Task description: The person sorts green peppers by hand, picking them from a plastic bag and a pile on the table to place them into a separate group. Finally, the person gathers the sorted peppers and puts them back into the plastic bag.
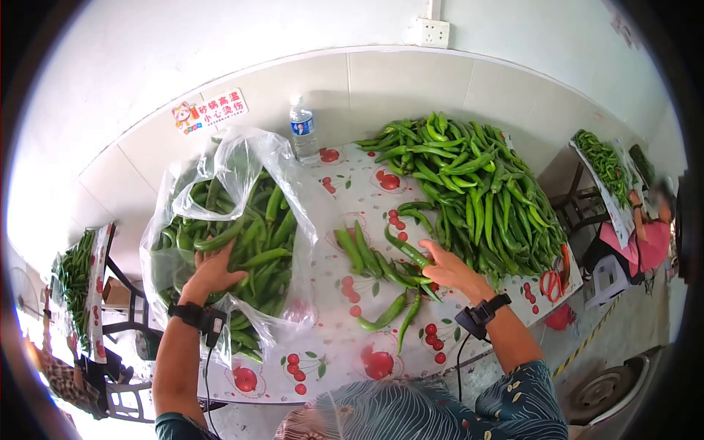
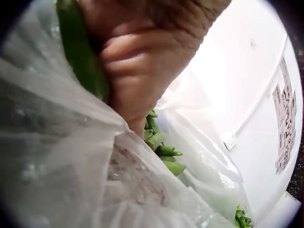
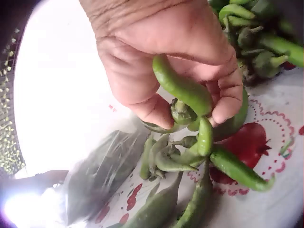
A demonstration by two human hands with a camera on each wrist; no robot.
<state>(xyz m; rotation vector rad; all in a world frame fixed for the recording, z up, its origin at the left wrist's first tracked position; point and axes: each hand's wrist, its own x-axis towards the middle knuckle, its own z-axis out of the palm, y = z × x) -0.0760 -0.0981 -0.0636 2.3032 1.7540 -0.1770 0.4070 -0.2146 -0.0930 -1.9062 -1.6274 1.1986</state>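
Observation:
My left hand (image 1: 213,270) reaches into a clear plastic bag (image 1: 165,213) of long green chili peppers (image 1: 275,229), its thumb spread away from the fingers. A pepper lies across its fingertips, which are partly hidden. In the left wrist view, a dark green pepper (image 2: 80,50) shows beside that hand (image 2: 147,52), behind the bag's film. My right hand (image 1: 453,270) is over a few loose peppers on the table. Close up in the right wrist view, thumb and fingers of the right hand (image 3: 166,52) curl around green peppers (image 3: 183,88), with other loose peppers (image 3: 166,159) below.
A large pile of green peppers (image 1: 477,183) covers the right side of the cherry-print table (image 1: 330,367). Red-handled scissors (image 1: 551,284) lie at its right edge. A water bottle (image 1: 302,130) stands by the wall. Another person (image 1: 636,242) sits at a table on the far right.

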